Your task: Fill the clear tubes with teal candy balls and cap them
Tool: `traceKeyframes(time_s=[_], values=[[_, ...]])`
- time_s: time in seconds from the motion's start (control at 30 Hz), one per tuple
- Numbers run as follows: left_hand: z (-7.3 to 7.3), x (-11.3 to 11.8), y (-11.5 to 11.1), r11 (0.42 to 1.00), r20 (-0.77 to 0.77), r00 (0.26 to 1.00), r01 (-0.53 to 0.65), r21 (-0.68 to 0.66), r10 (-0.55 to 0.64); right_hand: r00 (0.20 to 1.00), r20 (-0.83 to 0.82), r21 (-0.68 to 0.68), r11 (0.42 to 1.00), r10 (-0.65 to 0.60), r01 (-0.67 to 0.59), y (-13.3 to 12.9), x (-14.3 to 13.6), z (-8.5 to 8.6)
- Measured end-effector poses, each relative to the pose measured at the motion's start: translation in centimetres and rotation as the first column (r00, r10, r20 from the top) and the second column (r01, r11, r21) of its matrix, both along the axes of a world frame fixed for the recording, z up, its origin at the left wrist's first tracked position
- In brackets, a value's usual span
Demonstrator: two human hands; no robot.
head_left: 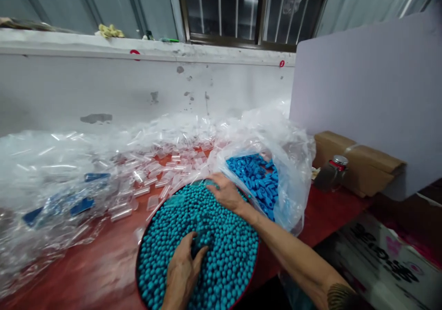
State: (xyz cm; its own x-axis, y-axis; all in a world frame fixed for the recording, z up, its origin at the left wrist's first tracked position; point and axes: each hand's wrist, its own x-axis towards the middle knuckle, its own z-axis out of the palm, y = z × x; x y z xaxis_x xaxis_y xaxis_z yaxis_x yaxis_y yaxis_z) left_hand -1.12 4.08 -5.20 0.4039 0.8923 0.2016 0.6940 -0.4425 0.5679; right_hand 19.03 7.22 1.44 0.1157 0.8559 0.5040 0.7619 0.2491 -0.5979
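A round red-rimmed tub (137,273) is filled with small teal beads (228,259). My left hand (183,266) reaches into the beads near the middle, its thumb and forefinger apart. Between them lies a dark, blurred patch of beads; the other fingertips are hidden. Across the far rim lies my right hand (226,192), fingers stretched to the left over the beads, with no held thing visible. A clear plastic piece (175,200) appears on the beads left of it. Just right of this hand, a clear plastic bag (293,181) stands open around many small blue plastic parts (253,176).
Clear plastic pieces (141,191) are scattered on the red tabletop (93,273) behind and left of the tub. Crumpled clear plastic sheeting (41,163) covers the left side. A dark jar with a metal lid (340,160) and a brown paper package (359,158) stand at right, before a pale panel (373,94).
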Motion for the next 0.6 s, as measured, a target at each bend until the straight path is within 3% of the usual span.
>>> traceKeyframes(time_s=[0.03, 0.07, 0.1, 0.2, 0.27, 0.33, 0.47, 0.6], values=[[0.0, 0.0, 0.0, 1.0, -0.001, 1.0, -0.004, 0.012, 0.004, 0.981, -0.058, -0.048, 0.982, -0.188, 0.185, -1.3, 2.0, -0.4], [-0.1, 0.0, 0.0, 1.0, -0.003, 1.0, -0.004, 0.017, 0.004, 0.905, -0.108, -0.132, 0.908, -0.412, 0.397, -2.8, 4.1, -1.0], [0.0, 0.0, 0.0, 1.0, -0.006, 1.0, 0.002, 0.016, -0.001, 0.84, -0.122, -0.178, 0.844, -0.529, 0.505, -4.2, 6.2, -1.7], [0.0, 0.0, 0.1, 1.0, -0.006, 1.0, 0.024, 0.01, -0.024, 0.711, -0.137, -0.275, 0.716, -0.69, 0.641, -7.1, 11.0, -4.1], [0.0, 0.0, 0.2, 1.0, 0.008, 1.0, 0.022, 0.018, -0.022, 0.672, -0.156, -0.316, 0.681, -0.724, 0.66, -7.2, 12.6, -5.2], [-0.1, 0.0, 0.2, 1.0, 0.029, 0.999, 0.012, 0.028, -0.013, 0.675, -0.189, -0.335, 0.693, -0.713, 0.639, -5.9, 13.2, -5.8], [-0.2, 0.0, 0.1, 1.0, 0.052, 0.999, 0.003, 0.011, -0.003, 0.73, -0.275, -0.316, 0.776, -0.626, 0.546, -2.6, 13.2, -5.7], [0.3, 0.2, -0.2, 0.999, 0.029, 1.0, 0.0, -0.042, 0.001, 0.789, -0.347, -0.286, 0.859, -0.506, 0.425, -1.6, 13.2, -5.0]])
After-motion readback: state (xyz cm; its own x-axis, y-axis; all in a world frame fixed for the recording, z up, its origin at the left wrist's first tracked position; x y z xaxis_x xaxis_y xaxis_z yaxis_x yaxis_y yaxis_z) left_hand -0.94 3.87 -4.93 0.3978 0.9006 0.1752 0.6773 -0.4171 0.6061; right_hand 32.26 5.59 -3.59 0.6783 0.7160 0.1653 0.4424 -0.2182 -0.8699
